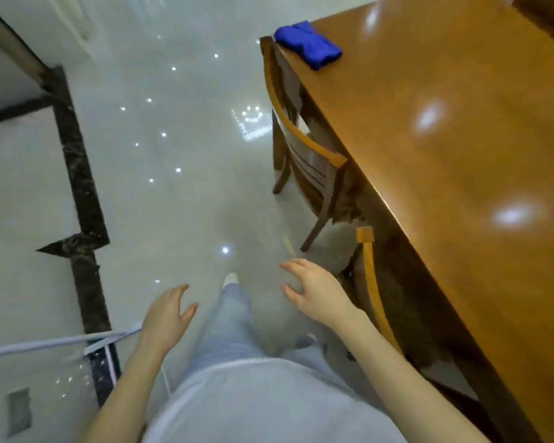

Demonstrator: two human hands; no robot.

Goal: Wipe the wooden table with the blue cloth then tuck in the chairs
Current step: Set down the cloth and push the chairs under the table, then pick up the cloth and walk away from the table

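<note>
Head view, person standing on glossy pale floor (pixel 179 193), pale shirt and light jeans at the bottom. Left hand (pixel 167 314) held out in the air, fingers spread and relaxed, grasping nothing. Right hand (pixel 317 290) likewise loose and empty, palm down, fingers apart. Just right of the right hand: curved top rail of the near chair (pixel 370 282), pushed close to the table edge, not touched by the hand. Ahead of the right hand: far chair (pixel 304 155), back slats visible, also close against the wooden table (pixel 454 161). Table runs along the right side, shiny with light glare. Blue cloth (pixel 307 44) lies bunched on the table's far corner, well ahead of both hands. Dark floor border strip (pixel 77 174) left of the left hand.
</note>
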